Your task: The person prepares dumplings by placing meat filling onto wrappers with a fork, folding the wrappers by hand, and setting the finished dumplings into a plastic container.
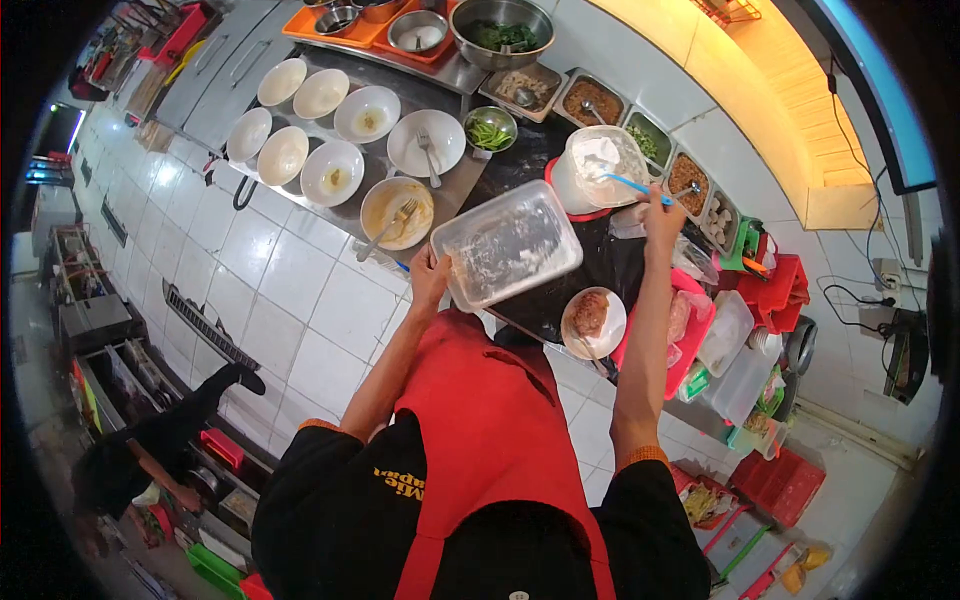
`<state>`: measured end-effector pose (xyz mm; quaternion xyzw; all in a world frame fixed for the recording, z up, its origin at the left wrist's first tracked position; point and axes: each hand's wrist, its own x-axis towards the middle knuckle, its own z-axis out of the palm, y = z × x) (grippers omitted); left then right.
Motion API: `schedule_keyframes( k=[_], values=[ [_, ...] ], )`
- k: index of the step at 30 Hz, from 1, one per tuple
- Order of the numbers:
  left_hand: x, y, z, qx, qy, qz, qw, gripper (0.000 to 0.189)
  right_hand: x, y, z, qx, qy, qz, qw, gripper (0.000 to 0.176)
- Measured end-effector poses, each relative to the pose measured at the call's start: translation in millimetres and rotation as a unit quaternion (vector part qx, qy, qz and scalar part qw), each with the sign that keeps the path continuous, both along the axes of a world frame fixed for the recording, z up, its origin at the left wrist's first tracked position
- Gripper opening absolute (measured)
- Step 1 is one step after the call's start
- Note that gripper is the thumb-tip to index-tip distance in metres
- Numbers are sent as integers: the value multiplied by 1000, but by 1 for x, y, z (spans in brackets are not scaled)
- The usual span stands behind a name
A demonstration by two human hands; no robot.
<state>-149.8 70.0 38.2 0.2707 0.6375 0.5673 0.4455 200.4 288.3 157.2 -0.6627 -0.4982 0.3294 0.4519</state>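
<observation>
The left hand (430,272) is closed on the rim of a clear plastic container (507,245), at the box's 8 o'clock corner. The box is held tilted over the dark surface (525,165), and its inside is dusted with white powder. The right hand (662,215) is pinched around the handle of a blue spoon (630,185). The spoon's bowl end reaches into a white tub (598,165) that holds white powder. The tub stands at 2 o'clock from the container, just beside it, on a red disc.

At 5 o'clock from the container, near the person's red apron, a small plate (592,322) carries a brown piece of food. At 9 o'clock, just beside the left hand, sits a bowl of yellow batter (396,212) with a fork in it. Beyond it, towards 10 and 11 o'clock, white bowls (332,172) stand in rows on a steel top, along with a white plate with a fork (426,143). A little bowl of green pieces (490,130) is at 12 o'clock, and further on a large metal bowl of greens (502,32). A row of filled steel trays (592,100) curves from 12 to 3 o'clock. A red basket (690,330) lies at 4 o'clock. Another person (150,460) stands well apart at 8 o'clock
</observation>
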Motion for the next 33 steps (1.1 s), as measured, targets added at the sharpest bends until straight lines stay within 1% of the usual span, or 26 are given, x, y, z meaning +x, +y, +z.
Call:
schedule_keyframes(
  k=[1,2,3,4,5,6,8,10,12,13,14,15,16,18,20,21,22,23,24,26,27,28,30,31,32,33],
  values=[
    [2,-2,10,-15,-22,18,999,10,7,-4,7,-9,33,-17,999,32],
    [2,-3,8,-20,-24,24,999,10,7,-11,20,-19,64,-33,997,31],
    [1,0,6,-14,15,25,999,7,5,-19,32,-24,62,-27,997,31],
    [-1,1,3,-7,55,25,998,16,-7,-32,54,-16,123,-16,992,28],
    [-1,1,6,-1,54,21,998,18,-16,-45,65,-8,183,-7,983,26],
    [1,1,10,-4,53,23,998,18,-18,-57,63,-11,182,-6,983,26],
    [6,3,15,1,10,28,1000,20,-21,-80,54,-70,141,70,985,23],
    [9,7,13,-1,27,19,999,21,-46,-103,33,-78,89,180,977,21],
    [14,8,11,-3,42,6,999,21,-75,-132,5,-153,60,246,955,22],
    [16,10,15,-7,20,-8,1000,21,-86,-140,-8,-153,59,242,956,22],
    [17,12,20,-10,-1,-19,1000,21,-96,-144,-19,-131,96,218,962,23],
    [19,13,26,-12,-3,-19,1000,21,-99,-145,-25,-111,133,196,965,24],
    [20,12,33,-7,11,-24,1000,21,-99,-141,-24,-113,132,195,965,24],
    [19,12,34,-2,26,-33,999,20,-96,-131,-20,-66,123,79,987,26],
    [17,11,29,7,38,-30,999,20,-90,-135,-15,-92,107,77,987,25],
    [21,10,26,9,36,-32,999,20,-89,-142,-13,-149,65,152,975,24],
    [25,12,39,2,21,-23,999,21,-91,-147,-10,-203,23,226,952,24],
    [28,12,45,-7,7,-17,1000,22,-97,-154,-18,-201,60,242,947,23],
    [30,12,39,-7,5,-22,1000,22,-103,-158,-26,-201,59,237,949,23],
    [33,15,23,47,108,-64,991,24,-111,-150,-42,-84,120,223,964,23],
    [33,14,19,48,107,-65,991,24,-108,-143,-48,-62,133,167,975,23],
    [30,14,18,53,102,-59,992,24,-100,-142,-53,-61,133,166,975,23],
    [22,15,22,60,100,-52,992,25,-80,-134,-58,33,145,23,989,22],
    [19,13,29,33,98,-33,994,24,-71,-138,-47,-14,90,-7,996,21],
    [17,12,30,6,96,-14,995,24,-70,-147,-40,-14,90,-8,996,21],
    [15,13,30,7,95,-15,995,24,-70,-157,-33,-47,89,30,994,21]
  ],
)
